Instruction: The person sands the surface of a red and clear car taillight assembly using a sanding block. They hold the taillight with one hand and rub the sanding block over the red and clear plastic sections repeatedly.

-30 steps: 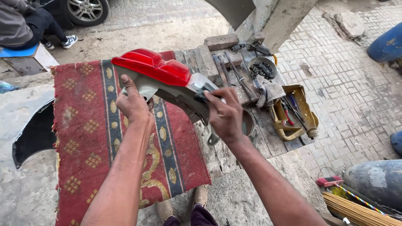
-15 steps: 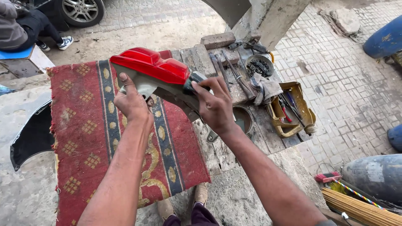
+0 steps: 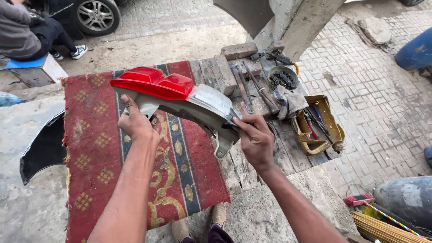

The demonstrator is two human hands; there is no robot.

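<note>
I hold a car tail light with a red lens, a clear section and a grey housing, lifted above a red patterned rug. My left hand grips the housing from below near the red end. My right hand grips the clear end by the grey bracket. The lamp tilts down toward the right.
A wooden bench carries bricks, long metal tools, a cloth, a bowl of small parts and a yellow cut container of tools. A black car panel lies left. A seated person and a car wheel are behind.
My right hand has slid from the middle of the lamp down to its clear end. The lamp has tilted and sits a little lower.
</note>
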